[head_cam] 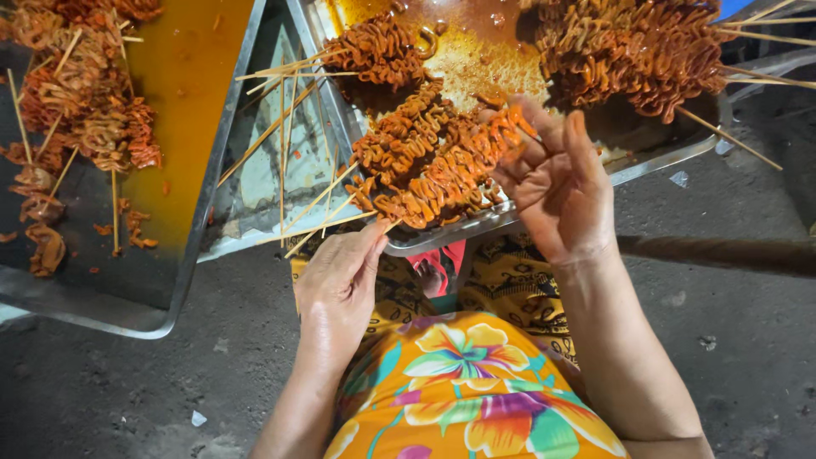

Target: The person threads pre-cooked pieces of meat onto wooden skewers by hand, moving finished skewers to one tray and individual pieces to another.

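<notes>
- The left hand (340, 276) pinches the bare end of a bamboo skewer (387, 228) at the centre.
- The right hand (557, 187), toward 2 o'clock of it, fingers (544, 127) closed on the skewer's orange marinated meat (450, 174).
- Both work over a metal tray (654, 157) of sauce and loaded skewers (629, 47) at 12 o'clock.
- Another tray (153, 306) at 9 o'clock holds more skewered meat (85, 93).
- Bare sticks (285, 136) lie between the trays.

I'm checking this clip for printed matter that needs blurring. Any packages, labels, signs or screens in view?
None in view: only metal trays of skewered, sauce-coated food, loose bamboo skewers, dark ground, and the person's flower-print clothing.
</notes>
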